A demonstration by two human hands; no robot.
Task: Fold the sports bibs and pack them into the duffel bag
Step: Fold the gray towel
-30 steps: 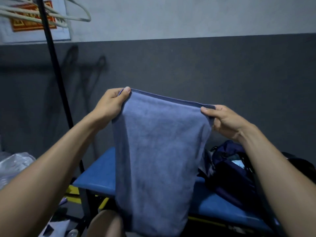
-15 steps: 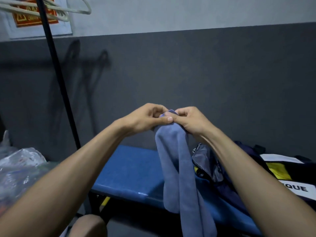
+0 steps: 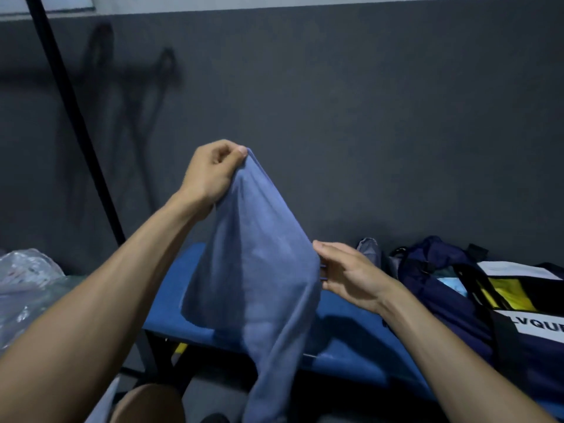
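**Bib hanging from left-hand pinch, right hand at its side edge**

Pinched at its top between thumb and curled fingers of the left hand (image 3: 213, 170), the blue sports bib (image 3: 259, 270) hangs down in the air above the blue bench (image 3: 351, 328). Long axis: near vertical, from the pinch down to the trailing end at the bottom of the frame. Right hand (image 3: 351, 273) touches the bib's right edge about halfway down, fingers straight and together, nothing gripped that I can see. Duffel bag (image 3: 442, 288) sits open on the bench, to the right of the bib and just beyond the right hand. Judgement: fold in progress; the right hand is nearer the bag, so packing likely goes rightward.
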